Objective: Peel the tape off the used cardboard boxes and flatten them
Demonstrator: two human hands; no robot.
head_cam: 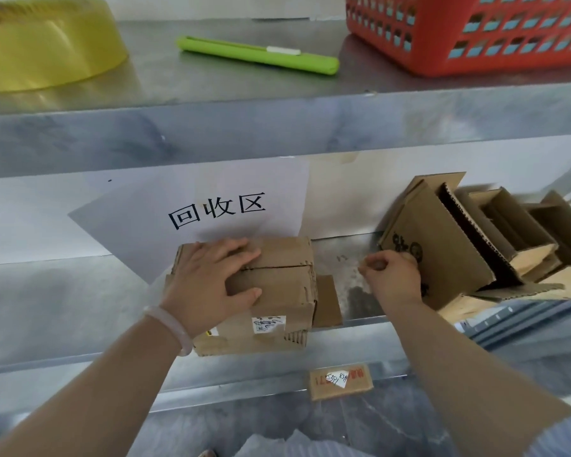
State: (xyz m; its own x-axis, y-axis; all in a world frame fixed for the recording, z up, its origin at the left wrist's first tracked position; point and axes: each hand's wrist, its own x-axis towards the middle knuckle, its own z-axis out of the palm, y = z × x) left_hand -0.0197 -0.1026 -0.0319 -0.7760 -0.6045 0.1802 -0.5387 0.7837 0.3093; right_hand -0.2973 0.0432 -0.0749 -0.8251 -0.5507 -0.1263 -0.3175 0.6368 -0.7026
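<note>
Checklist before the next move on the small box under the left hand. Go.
1. Box steadied: left hand lies flat on top of the small box. Ok.
2. Top seam free of tape: the flaps are closed and the seam shows, but clear tape would not show. Cannot tell.
3. Right hand free: its fingers are curled, beside the box and apart from it; whether they pinch anything is unclear. Cannot tell.
4. Box flattened: it stands as a full box. Not ok.
5. Cutter at hand: green cutter lies on the upper shelf, untouched. Ok.
6. Room to flatten: bare shelf between the box and the cardboard pile. Ok.
</note>
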